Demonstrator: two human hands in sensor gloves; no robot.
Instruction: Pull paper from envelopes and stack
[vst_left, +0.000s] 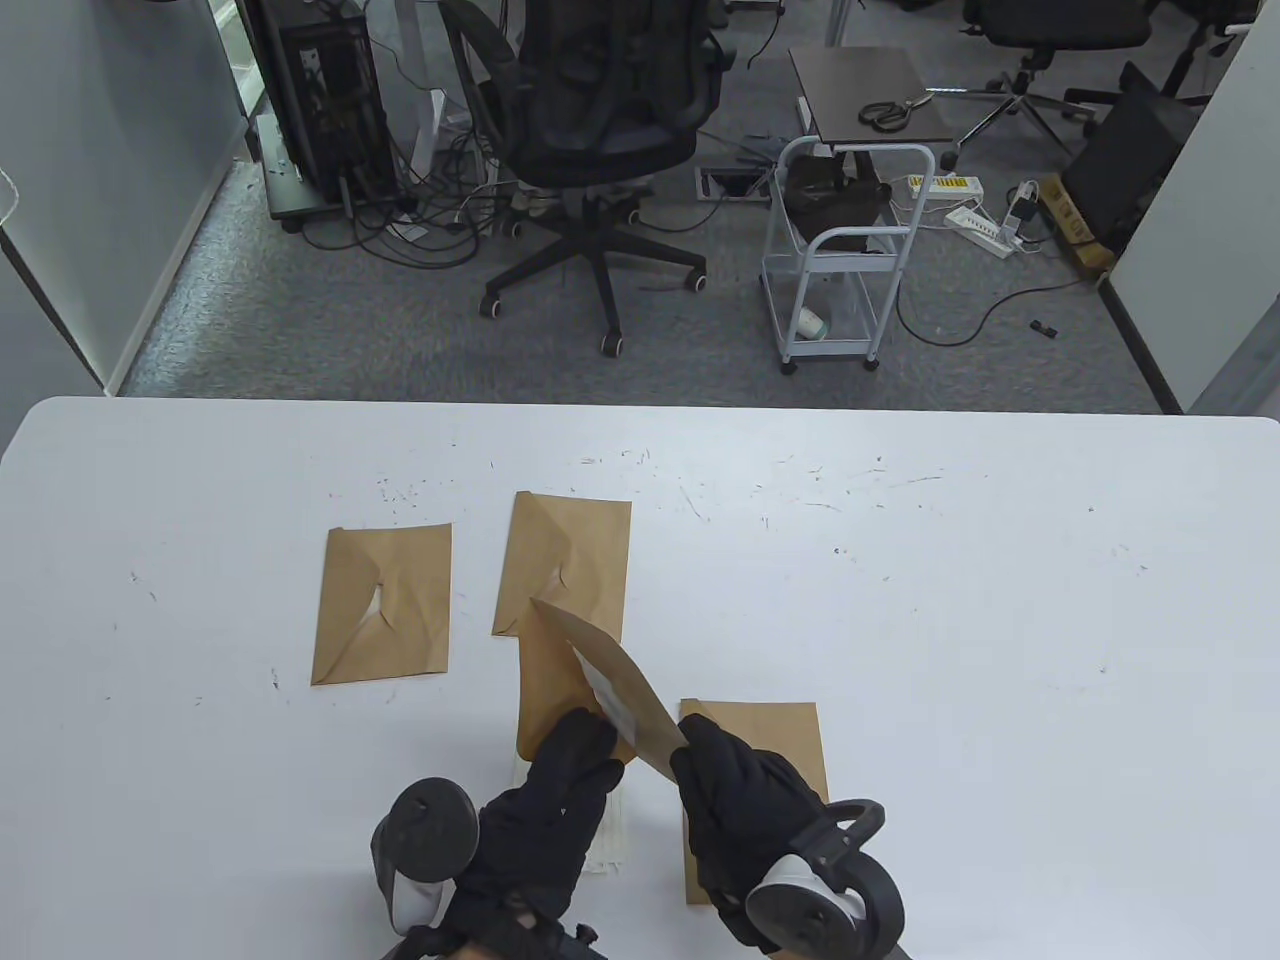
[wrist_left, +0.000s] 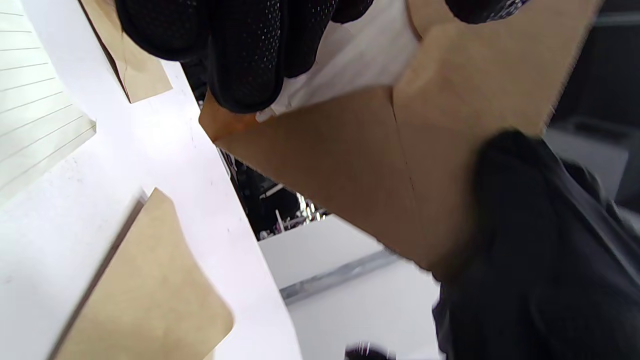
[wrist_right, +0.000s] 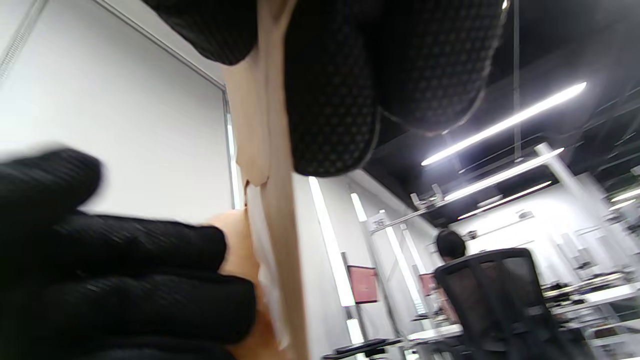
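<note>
A brown envelope (vst_left: 625, 690) is held tilted above the table between both hands. My right hand (vst_left: 700, 755) grips its near edge; in the right wrist view its fingers (wrist_right: 330, 100) clamp the envelope (wrist_right: 275, 150) edge-on. My left hand (vst_left: 585, 740) pinches the white paper (vst_left: 607, 697) showing at the envelope's open mouth. In the left wrist view its fingers (wrist_left: 250, 55) grip the paper (wrist_left: 350, 55) where it leaves the envelope (wrist_left: 375, 165). A stack of lined white sheets (vst_left: 610, 840) lies under my left hand and also shows in the left wrist view (wrist_left: 30, 100).
Two brown envelopes lie flat on the white table (vst_left: 1000, 620), one at the left (vst_left: 380, 605) and one at the middle (vst_left: 565, 560). Another envelope (vst_left: 770, 740) lies under my right hand. Beyond the far edge stand an office chair (vst_left: 600, 130) and a small cart (vst_left: 840, 250).
</note>
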